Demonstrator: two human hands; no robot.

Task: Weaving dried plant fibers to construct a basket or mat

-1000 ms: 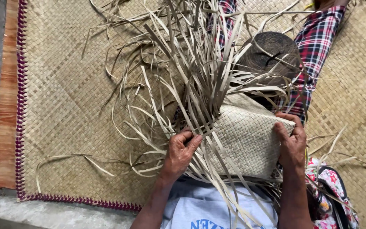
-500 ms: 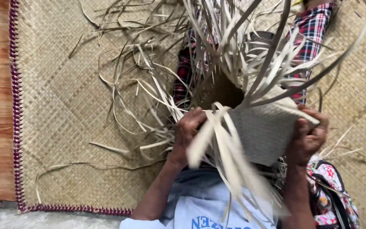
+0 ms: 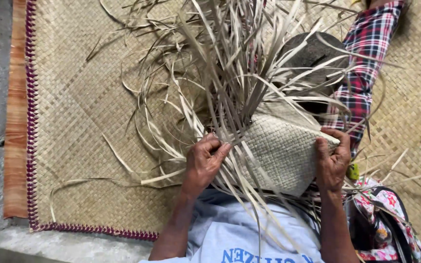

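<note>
Mat (image 3: 74,97) underneath; both hands pinch the weave (image 3: 283,151): left hand (image 3: 204,163) at 9 o'clock, right hand (image 3: 333,160) at 3; strips (image 3: 230,73) fan toward 12.

No packages, labels, signs or screens in view.
The one thing that bears print is the person's pale blue shirt (image 3: 230,238) at the near edge, right of centre, with a row of darker blue lettering across the cloth; it is cut off by the bottom of the frame, and loose strips hanging in front cross part of it.
</note>
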